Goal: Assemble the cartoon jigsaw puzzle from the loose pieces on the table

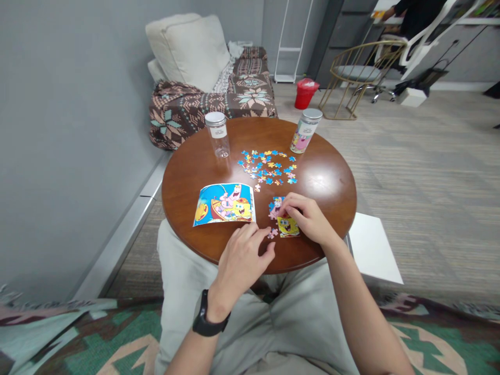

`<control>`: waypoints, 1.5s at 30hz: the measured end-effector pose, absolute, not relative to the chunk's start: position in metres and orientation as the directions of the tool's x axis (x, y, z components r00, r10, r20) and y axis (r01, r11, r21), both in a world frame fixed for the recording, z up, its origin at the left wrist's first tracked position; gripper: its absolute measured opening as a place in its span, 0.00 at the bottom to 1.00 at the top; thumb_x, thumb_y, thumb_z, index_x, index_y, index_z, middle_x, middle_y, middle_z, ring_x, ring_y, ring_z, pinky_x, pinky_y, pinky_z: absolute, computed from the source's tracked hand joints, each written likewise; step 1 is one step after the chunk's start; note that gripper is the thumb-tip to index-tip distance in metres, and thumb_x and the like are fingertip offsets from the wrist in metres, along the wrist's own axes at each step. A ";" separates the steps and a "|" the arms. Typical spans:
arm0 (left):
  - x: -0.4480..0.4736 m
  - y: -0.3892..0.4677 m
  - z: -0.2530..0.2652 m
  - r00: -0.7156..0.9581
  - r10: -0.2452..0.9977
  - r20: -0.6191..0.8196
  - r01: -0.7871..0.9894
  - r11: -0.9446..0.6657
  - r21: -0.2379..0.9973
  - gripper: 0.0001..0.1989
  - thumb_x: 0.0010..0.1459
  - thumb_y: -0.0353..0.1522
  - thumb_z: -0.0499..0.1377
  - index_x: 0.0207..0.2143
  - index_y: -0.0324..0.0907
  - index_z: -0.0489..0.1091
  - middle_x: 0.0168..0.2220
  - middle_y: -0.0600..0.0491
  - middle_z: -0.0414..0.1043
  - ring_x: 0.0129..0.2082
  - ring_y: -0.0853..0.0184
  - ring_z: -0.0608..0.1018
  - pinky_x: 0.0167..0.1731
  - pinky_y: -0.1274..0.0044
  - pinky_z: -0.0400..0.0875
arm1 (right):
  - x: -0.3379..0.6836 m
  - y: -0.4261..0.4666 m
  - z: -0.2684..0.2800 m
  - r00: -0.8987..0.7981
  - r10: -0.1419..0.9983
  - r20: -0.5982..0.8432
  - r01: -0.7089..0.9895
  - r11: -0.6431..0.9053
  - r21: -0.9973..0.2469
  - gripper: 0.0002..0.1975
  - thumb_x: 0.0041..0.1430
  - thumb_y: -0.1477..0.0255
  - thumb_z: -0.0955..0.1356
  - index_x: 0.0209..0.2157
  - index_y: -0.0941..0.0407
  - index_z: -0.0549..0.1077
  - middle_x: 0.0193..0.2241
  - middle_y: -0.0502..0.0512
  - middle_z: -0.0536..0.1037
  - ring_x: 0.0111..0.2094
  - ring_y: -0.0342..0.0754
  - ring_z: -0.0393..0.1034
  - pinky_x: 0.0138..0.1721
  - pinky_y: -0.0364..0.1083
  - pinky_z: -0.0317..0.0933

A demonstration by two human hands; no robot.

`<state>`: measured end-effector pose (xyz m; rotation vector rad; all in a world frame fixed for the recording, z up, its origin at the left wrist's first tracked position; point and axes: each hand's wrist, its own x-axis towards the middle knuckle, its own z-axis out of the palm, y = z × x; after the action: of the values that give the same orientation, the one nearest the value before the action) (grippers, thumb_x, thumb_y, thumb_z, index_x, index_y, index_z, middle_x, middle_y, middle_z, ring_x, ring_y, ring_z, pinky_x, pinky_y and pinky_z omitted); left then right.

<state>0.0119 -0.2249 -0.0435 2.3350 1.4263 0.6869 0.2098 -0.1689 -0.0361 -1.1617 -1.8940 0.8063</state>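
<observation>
Only a small assembled patch (284, 221) lay under the right hand (308, 219), whose fingers pinched a piece onto it. The left hand (242, 255) nipped a pink piece (272, 233) beside it. Beyond both, most loose pieces (267, 166) remained unplaced on the surface (332, 177).

Two hands work at one round desk (332, 172): one left hand (242, 258), one right hand (308, 216). Two lidded jars stand there, one clear jar (217, 134) and one printed jar (305, 130). One picture sheet (224, 203), one joined puzzle patch (287, 226), and one scatter of loose pieces (267, 167), too many and too small to count
</observation>
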 end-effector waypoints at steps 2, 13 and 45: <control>0.012 -0.225 -0.042 0.371 0.901 0.225 0.731 -0.433 0.527 0.05 0.60 0.30 0.59 0.39 0.43 0.73 0.37 0.53 0.73 0.38 0.64 0.75 0.42 0.70 0.71 | 0.209 -0.169 -0.036 -0.295 0.915 0.275 0.430 0.384 -0.817 0.14 0.63 0.74 0.62 0.26 0.57 0.75 0.30 0.54 0.76 0.34 0.47 0.71 0.39 0.46 0.63; 0.012 -0.224 -0.041 0.379 0.894 0.238 0.727 -0.446 0.521 0.04 0.61 0.29 0.58 0.39 0.44 0.71 0.36 0.55 0.72 0.36 0.66 0.74 0.39 0.72 0.68 | 0.208 -0.169 -0.035 -0.295 0.910 0.292 0.400 0.396 -0.827 0.14 0.62 0.75 0.62 0.26 0.56 0.76 0.31 0.54 0.77 0.34 0.47 0.72 0.39 0.47 0.64; 0.013 -0.224 -0.038 0.390 0.897 0.209 0.743 -0.440 0.504 0.03 0.63 0.28 0.56 0.36 0.43 0.68 0.35 0.55 0.72 0.35 0.66 0.73 0.37 0.72 0.66 | 0.208 -0.169 -0.036 -0.314 0.914 0.258 0.441 0.381 -0.813 0.14 0.63 0.75 0.61 0.27 0.56 0.75 0.31 0.54 0.77 0.36 0.47 0.73 0.40 0.47 0.64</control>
<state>0.0126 -0.2242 -0.0384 2.3243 1.4280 0.6559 0.2085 -0.1691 -0.0363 -1.1681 -1.9112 0.8225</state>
